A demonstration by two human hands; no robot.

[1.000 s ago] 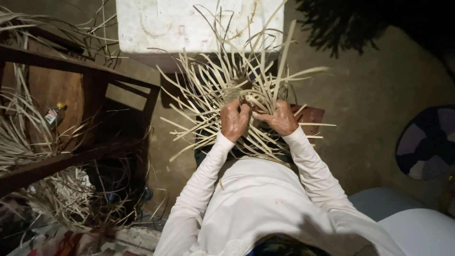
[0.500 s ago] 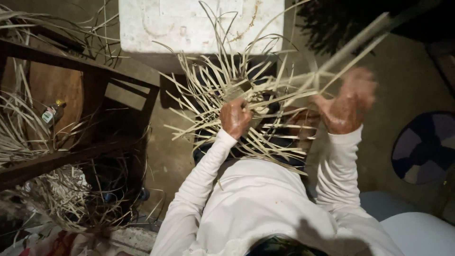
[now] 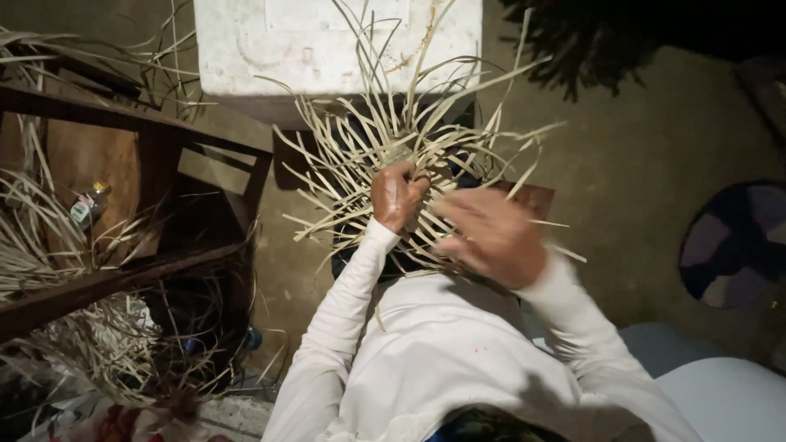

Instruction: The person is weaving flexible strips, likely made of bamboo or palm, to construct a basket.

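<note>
A half-woven piece of pale straw strips (image 3: 385, 151) lies in front of me, its loose ends fanning out in all directions. My left hand (image 3: 395, 195) presses down on the woven centre, fingers curled over the strips. Blurred by motion, my right hand (image 3: 491, 237) hovers over the right side of the weave with fingers spread; I cannot tell whether a strip is in it. Both arms wear long white sleeves.
A white foam box (image 3: 336, 49) stands just beyond the weave. A dark wooden frame (image 3: 139, 205) with loose straw and a small bottle (image 3: 88, 205) is at the left. A round dark mat (image 3: 737, 241) lies on the earthen floor at the right.
My right hand pulled a long strip up and out to the right, then came back down onto the weave. The left hand stayed on the centre.
</note>
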